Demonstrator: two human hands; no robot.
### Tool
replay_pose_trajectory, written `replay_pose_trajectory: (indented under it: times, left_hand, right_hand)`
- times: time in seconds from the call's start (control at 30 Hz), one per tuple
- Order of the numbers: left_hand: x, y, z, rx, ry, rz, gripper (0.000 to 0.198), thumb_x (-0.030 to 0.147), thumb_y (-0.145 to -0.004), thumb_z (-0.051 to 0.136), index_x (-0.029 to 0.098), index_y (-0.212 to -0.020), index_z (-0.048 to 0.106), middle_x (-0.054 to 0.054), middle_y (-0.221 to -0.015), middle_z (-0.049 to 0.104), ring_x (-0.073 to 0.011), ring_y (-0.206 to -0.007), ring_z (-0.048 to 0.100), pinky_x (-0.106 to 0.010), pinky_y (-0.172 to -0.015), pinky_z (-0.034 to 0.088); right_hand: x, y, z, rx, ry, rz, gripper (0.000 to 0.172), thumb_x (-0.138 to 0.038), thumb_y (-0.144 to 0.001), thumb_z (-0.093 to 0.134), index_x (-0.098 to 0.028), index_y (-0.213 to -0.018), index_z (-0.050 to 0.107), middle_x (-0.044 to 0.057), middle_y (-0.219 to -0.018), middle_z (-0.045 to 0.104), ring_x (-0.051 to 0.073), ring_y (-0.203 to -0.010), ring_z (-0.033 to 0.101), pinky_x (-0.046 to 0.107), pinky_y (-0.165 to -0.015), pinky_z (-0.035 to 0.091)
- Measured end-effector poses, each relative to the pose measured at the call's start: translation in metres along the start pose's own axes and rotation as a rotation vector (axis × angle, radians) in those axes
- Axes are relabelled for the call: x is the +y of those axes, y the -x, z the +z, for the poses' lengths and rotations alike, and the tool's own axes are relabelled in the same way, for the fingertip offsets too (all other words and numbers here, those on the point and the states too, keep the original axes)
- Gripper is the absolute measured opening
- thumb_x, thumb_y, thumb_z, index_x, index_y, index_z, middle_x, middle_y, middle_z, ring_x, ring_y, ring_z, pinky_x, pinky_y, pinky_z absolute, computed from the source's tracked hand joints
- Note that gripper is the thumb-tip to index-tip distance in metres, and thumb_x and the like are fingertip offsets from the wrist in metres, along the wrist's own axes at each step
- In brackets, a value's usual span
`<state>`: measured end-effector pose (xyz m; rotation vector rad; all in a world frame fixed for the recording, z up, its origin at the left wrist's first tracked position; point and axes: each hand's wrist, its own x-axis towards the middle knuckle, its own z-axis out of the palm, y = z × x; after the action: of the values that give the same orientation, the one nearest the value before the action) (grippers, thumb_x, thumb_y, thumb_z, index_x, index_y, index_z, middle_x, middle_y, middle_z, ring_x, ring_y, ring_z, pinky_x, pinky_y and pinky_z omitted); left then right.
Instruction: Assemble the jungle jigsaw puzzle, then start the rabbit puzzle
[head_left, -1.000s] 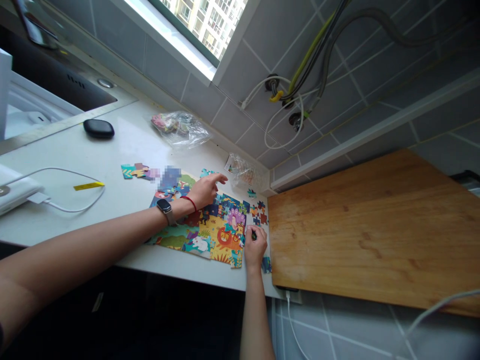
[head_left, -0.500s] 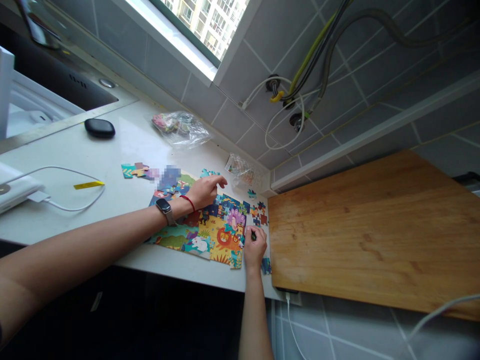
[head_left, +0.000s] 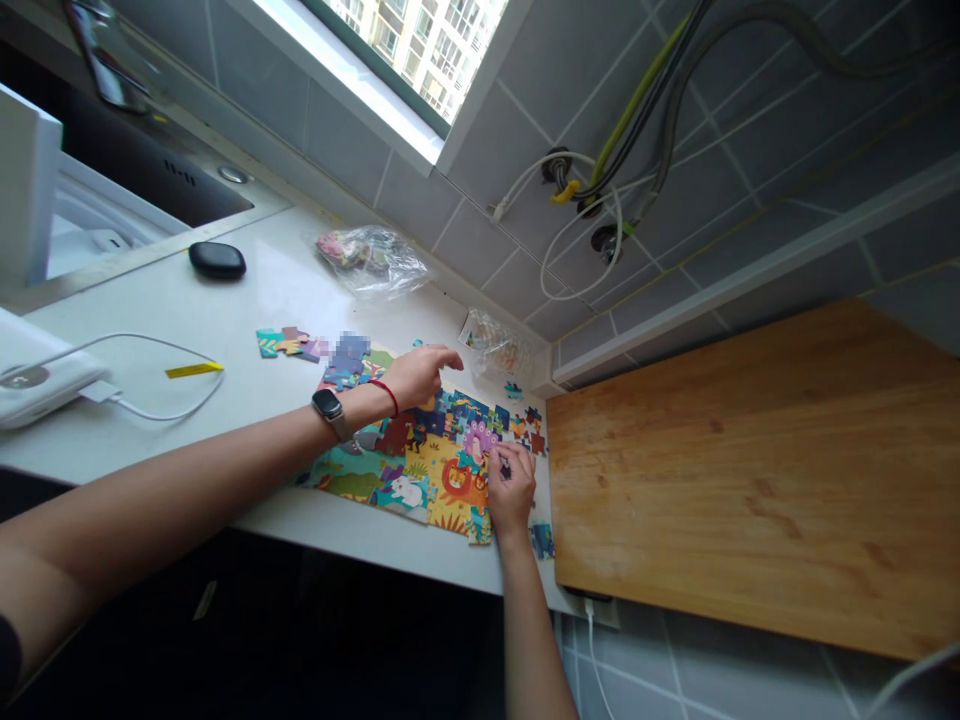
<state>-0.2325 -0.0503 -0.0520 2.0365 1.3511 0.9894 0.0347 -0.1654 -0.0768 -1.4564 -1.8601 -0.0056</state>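
A colourful animal jigsaw puzzle (head_left: 375,480), partly joined, lies on the white counter. Over its upper part is my left hand (head_left: 424,378), wearing a watch and a red cord; its fingers are loosely bent and apart, with nothing visible in them. My right hand (head_left: 512,495) is at the puzzle's right edge, beside the lion picture. Its fingers are curled around a small dark puzzle piece (head_left: 506,469), mostly hidden by them. Several loose puzzle pieces (head_left: 537,442) lie beyond the right hand, and a blue piece (head_left: 541,541) sits near its wrist.
A wooden board (head_left: 750,480) borders the counter on the right. Clear plastic bags (head_left: 390,265) lie along the tiled wall. Joined pieces (head_left: 289,343) rest left of the puzzle. Farther left are a black oval case (head_left: 217,260) and a white device (head_left: 45,370) with a cable.
The view has turned slightly, so the scene sits farther right. My right hand has shifted a little toward the puzzle, its fingers more extended. The left hand stays over the puzzle.
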Motion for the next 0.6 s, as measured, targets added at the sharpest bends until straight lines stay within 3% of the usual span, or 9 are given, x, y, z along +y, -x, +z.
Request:
replay_pose_trajectory:
  times: [0.1, 0.23, 0.33, 0.4, 0.5, 0.6]
  left_hand:
    - [-0.001, -0.007, -0.02, 0.011, 0.111, -0.037, 0.046, 0.001, -0.087, 0.045, 0.021, -0.112, 0.077, -0.005, -0.108, 0.08, -0.0179, -0.093, 0.074, -0.029, -0.087, 0.057]
    - [-0.002, 0.011, -0.037, -0.045, -0.091, 0.063, 0.03, 0.031, -0.099, 0.058, 0.021, -0.123, 0.073, -0.009, -0.118, 0.079, -0.0247, -0.107, 0.074, -0.035, -0.095, 0.056]
    - [-0.005, 0.044, -0.028, -0.14, -0.255, 0.162, 0.062, 0.046, -0.091, 0.073, 0.023, -0.146, 0.059, -0.013, -0.142, 0.069, -0.0321, -0.132, 0.064, -0.042, -0.11, 0.05]
    - [-0.009, 0.066, -0.014, -0.187, -0.322, 0.174, 0.075, 0.052, -0.089, 0.075, 0.023, -0.154, 0.052, -0.015, -0.158, 0.055, -0.0385, -0.15, 0.047, -0.049, -0.119, 0.042]
    - [-0.012, 0.089, 0.004, -0.243, -0.387, 0.183, 0.063, 0.048, -0.101, 0.06, 0.024, -0.158, 0.048, -0.013, -0.167, 0.044, -0.039, -0.158, 0.034, -0.054, -0.126, 0.032]
    - [-0.01, 0.097, 0.013, -0.268, -0.419, 0.176, 0.053, 0.044, -0.107, 0.047, 0.027, -0.157, 0.05, -0.008, -0.17, 0.04, -0.0387, -0.159, 0.031, -0.059, -0.128, 0.027]
  right_hand:
    - [-0.008, -0.023, 0.009, -0.025, -0.07, -0.013, 0.026, -0.037, -0.101, 0.059, -0.021, -0.09, 0.077, 0.009, -0.1, 0.074, 0.024, -0.1, 0.066, 0.041, -0.097, 0.051]
    - [-0.014, -0.058, 0.021, -0.041, -0.223, 0.033, 0.039, -0.045, -0.104, 0.049, -0.022, -0.087, 0.076, 0.009, -0.097, 0.075, 0.025, -0.099, 0.068, 0.041, -0.096, 0.052]
    - [-0.011, -0.072, 0.03, -0.017, -0.375, 0.085, 0.049, -0.053, -0.105, 0.042, -0.022, -0.081, 0.072, 0.009, -0.089, 0.074, 0.025, -0.091, 0.069, 0.038, -0.088, 0.053]
    - [-0.008, -0.072, 0.037, -0.004, -0.469, 0.164, 0.055, -0.061, -0.104, 0.041, -0.023, -0.075, 0.069, 0.007, -0.08, 0.072, 0.023, -0.08, 0.068, 0.036, -0.078, 0.054]
    - [-0.003, -0.065, 0.045, -0.043, -0.6, 0.29, 0.063, -0.071, -0.101, 0.042, -0.022, -0.07, 0.067, 0.005, -0.069, 0.069, 0.02, -0.064, 0.064, 0.032, -0.066, 0.052]
    - [-0.001, -0.062, 0.048, -0.073, -0.7, 0.354, 0.067, -0.078, -0.096, 0.046, -0.022, -0.067, 0.066, 0.004, -0.063, 0.067, 0.018, -0.058, 0.062, 0.03, -0.06, 0.05]
